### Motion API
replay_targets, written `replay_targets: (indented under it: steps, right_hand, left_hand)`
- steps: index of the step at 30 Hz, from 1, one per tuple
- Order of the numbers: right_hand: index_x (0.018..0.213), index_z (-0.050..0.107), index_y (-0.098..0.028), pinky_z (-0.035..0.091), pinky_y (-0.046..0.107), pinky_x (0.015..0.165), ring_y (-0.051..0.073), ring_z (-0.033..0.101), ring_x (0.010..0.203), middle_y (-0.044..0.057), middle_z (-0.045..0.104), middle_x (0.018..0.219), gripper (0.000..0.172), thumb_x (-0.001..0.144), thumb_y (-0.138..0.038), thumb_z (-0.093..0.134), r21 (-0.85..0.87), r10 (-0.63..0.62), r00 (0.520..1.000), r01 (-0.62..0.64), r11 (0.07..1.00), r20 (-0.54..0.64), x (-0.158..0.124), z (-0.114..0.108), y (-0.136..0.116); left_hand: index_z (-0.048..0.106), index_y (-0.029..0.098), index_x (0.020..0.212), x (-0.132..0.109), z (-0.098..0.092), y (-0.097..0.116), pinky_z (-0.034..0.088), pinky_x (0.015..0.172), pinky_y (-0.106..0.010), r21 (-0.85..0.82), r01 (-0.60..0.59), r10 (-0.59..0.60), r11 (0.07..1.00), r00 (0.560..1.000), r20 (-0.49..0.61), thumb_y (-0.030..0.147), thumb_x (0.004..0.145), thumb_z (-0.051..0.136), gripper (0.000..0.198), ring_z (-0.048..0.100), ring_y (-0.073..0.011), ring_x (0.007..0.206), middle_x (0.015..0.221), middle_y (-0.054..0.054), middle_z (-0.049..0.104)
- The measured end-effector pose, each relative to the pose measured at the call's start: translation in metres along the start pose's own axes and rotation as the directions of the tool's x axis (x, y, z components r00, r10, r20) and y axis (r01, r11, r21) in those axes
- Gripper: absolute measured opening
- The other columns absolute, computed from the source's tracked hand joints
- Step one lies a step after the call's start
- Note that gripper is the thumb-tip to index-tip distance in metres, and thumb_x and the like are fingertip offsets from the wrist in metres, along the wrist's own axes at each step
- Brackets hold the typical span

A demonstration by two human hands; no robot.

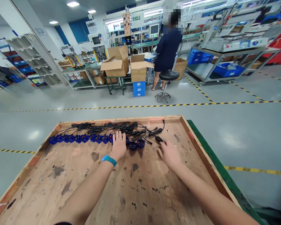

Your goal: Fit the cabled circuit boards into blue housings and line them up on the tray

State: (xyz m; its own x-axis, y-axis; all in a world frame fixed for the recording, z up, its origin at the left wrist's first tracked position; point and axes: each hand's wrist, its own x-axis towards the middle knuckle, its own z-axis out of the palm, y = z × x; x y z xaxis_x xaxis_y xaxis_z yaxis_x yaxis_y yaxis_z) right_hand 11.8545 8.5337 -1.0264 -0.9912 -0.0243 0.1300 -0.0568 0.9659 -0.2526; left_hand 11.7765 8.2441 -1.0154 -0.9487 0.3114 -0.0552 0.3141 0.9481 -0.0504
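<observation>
Left hand: left hand (pixel 119 144) lies flat, palm down, fingers spread, on the row of blue parts (pixel 84 138) near its right end; grasps nothing, just presses on top. Teal wristband (pixel 109 160) on that wrist.
Right hand: right hand (pixel 170 153) blurred, fingers loosely open, low over the board, just beside a black plug (pixel 158 138); can't tell whether it touches it. Holds nothing.
Blue parts: approx. a dozen round blue pcs in a line across the far part of the board, two (pixel 137 144) w/ open tops just right of the left hand.
Cables: black cables (pixel 112 127) bundled in coils behind the blue row, toward the far rim.
Board: worn wooden tray (pixel 135 187) w/ raised rim, dark stains, on a green-edged table (pixel 215 165).
Room: factory floor, yellow-black tape lines (pixel 131 107). Well apart, a person (pixel 167 47) in dark clothes stands at a bench, back turned, black stool (pixel 167 84) behind them; open cardboard boxes (pixel 126 65) and blue crates (pixel 139 88) nearby.
</observation>
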Motion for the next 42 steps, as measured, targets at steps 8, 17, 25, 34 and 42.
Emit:
replay_targets:
  steps: [8,17,25,34,42]
  right_hand:
    - [0.117,0.068,-0.012,0.039,0.042,0.101,0.030,0.051,0.117,0.019,0.058,0.128,0.034,0.096,-0.022,0.044,0.067,0.013,0.997,-0.008,0.998,-0.081,0.054,-0.005,0.044]
    - [0.141,0.052,-0.022,0.042,0.045,0.099,0.032,0.052,0.120,0.016,0.056,0.132,0.058,0.092,-0.050,0.061,0.321,-0.118,0.992,0.123,0.939,-0.035,0.025,0.028,-0.054]
    - [0.143,0.050,-0.024,0.038,0.045,0.095,0.032,0.048,0.119,0.014,0.057,0.136,0.047,0.097,-0.031,0.051,0.221,-0.186,0.982,0.188,0.957,-0.030,0.018,0.024,-0.049]
    - [0.128,0.061,-0.023,0.040,0.046,0.097,0.030,0.054,0.114,0.013,0.063,0.124,0.038,0.090,-0.028,0.057,0.329,-0.177,0.983,0.183,0.926,-0.049,0.026,0.030,-0.054]
    - [0.151,0.037,-0.010,0.037,0.045,0.115,0.028,0.047,0.136,0.020,0.048,0.149,0.074,0.080,-0.015,0.058,0.520,-0.202,0.979,0.163,0.838,0.019,0.063,0.035,-0.043]
  left_hand:
    - [0.036,0.017,0.154,0.002,-0.016,-0.008,0.010,0.120,-0.066,-0.041,-0.070,0.071,0.997,0.997,0.011,0.043,0.082,0.061,0.080,0.012,-0.0433,0.153,0.164,-0.023,0.023]
    - [0.053,0.024,0.141,0.004,-0.021,-0.011,0.015,0.119,-0.067,-0.033,-0.139,0.137,0.990,0.989,-0.052,0.039,0.090,0.055,0.054,0.037,-0.0385,0.142,0.139,-0.018,0.054]
    - [0.025,0.031,0.158,-0.010,-0.027,-0.012,0.008,0.121,-0.066,-0.047,-0.320,0.317,0.946,0.947,-0.059,0.040,0.085,0.062,0.082,0.004,-0.0421,0.154,0.168,-0.014,0.011]
    - [0.025,0.027,0.158,0.004,0.004,0.013,0.009,0.122,-0.063,0.017,-0.334,0.334,0.942,0.937,-0.103,0.038,0.098,0.045,0.064,0.016,-0.0366,0.154,0.167,-0.012,0.023]
    - [0.027,0.019,0.158,0.025,0.002,0.027,0.016,0.123,-0.058,0.000,-0.279,0.277,0.960,0.951,-0.141,0.038,0.097,0.045,0.067,0.019,-0.0363,0.153,0.166,-0.014,0.024]
